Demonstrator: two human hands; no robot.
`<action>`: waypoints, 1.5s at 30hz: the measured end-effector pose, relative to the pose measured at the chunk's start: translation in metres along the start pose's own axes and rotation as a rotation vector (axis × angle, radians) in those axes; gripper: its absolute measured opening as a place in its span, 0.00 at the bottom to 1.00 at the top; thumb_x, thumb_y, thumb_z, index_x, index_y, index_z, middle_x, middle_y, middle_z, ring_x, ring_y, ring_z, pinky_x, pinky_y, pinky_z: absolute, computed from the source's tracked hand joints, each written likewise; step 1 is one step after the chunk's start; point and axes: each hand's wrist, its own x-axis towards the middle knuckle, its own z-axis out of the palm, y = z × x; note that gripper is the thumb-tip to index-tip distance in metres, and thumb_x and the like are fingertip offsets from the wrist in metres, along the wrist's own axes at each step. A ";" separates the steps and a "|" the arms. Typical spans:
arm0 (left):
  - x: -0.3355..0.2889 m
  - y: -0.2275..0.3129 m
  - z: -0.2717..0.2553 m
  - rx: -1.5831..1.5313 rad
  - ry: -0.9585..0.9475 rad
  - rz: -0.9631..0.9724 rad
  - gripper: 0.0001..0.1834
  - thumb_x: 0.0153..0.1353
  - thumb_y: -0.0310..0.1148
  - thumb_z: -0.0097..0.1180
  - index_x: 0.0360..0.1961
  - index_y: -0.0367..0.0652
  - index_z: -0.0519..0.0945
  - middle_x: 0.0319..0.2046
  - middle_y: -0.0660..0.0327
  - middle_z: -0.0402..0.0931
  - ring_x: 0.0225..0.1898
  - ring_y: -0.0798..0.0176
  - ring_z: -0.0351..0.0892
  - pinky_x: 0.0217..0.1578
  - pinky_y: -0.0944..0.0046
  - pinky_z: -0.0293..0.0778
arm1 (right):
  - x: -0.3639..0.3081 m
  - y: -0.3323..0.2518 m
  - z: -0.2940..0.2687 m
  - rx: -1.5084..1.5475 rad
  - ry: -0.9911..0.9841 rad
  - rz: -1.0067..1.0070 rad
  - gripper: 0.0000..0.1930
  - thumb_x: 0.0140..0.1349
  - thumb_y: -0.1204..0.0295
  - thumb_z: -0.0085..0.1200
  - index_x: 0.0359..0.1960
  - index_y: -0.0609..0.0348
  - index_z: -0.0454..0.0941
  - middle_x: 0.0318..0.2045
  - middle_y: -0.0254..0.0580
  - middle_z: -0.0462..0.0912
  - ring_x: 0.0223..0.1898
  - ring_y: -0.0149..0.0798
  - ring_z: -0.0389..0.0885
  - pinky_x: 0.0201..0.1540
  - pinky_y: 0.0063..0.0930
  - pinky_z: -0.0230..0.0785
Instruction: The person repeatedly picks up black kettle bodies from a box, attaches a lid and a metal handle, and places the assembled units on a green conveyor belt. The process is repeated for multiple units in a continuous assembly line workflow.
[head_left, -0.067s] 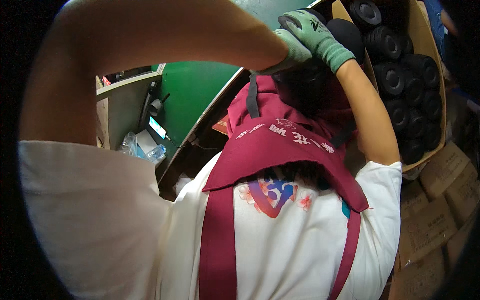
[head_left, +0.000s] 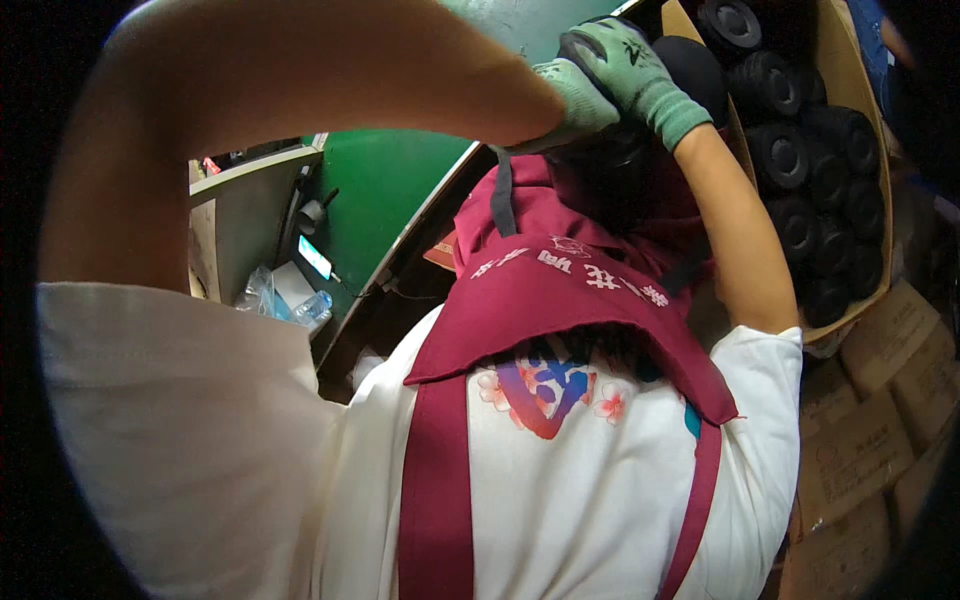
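Observation:
Both hands wear pale green knitted gloves with dark-coated fingers and meet at the top of the view, just beyond the apron. My left hand (head_left: pixel 580 103) is closed and tucked against the right one; its fingers are mostly hidden. My right hand (head_left: pixel 628 68) curls over from the right, fingers bent and pressed together. What they grip is largely covered; only dark surfaces show around them. Right beside the right hand is a smooth, rounded black piece (head_left: pixel 692 76). Beneath the hands lies a dark, glossy shape (head_left: pixel 610 165), too shadowed to name.
An open cardboard box (head_left: pixel 845 55) at the right holds several black cylinders (head_left: pixel 780 158) with ringed round ends. Sealed cartons (head_left: pixel 860 450) are stacked below it. To the left, a green surface (head_left: pixel 375 180) stands near a lit phone (head_left: pixel 315 256) and a plastic bottle (head_left: pixel 312 310).
My left hand and forearm have shifted slightly left. The right hand has hardly moved, and both stay closed together.

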 end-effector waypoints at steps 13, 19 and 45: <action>0.042 -0.042 -0.032 0.252 -0.050 0.979 0.28 0.46 0.37 0.65 0.51 0.47 0.72 0.39 0.49 0.79 0.44 0.41 0.79 0.43 0.48 0.76 | -0.053 -0.081 -0.079 -0.509 0.016 0.301 0.15 0.59 0.53 0.56 0.31 0.49 0.75 0.28 0.38 0.80 0.35 0.45 0.79 0.39 0.43 0.66; 0.023 -0.016 -0.031 0.248 -0.073 0.632 0.27 0.49 0.36 0.64 0.52 0.45 0.73 0.40 0.47 0.79 0.46 0.40 0.78 0.47 0.47 0.74 | -0.051 -0.030 -0.097 -0.012 -0.194 0.349 0.17 0.61 0.53 0.56 0.43 0.50 0.78 0.35 0.37 0.81 0.36 0.45 0.79 0.42 0.40 0.70; 0.119 0.023 0.009 0.234 0.245 1.970 0.17 0.54 0.38 0.54 0.46 0.50 0.82 0.52 0.53 0.73 0.46 0.50 0.77 0.44 0.55 0.78 | -0.065 -0.178 -0.082 1.487 0.094 1.617 0.13 0.64 0.67 0.53 0.22 0.48 0.67 0.15 0.26 0.63 0.12 0.24 0.60 0.13 0.22 0.47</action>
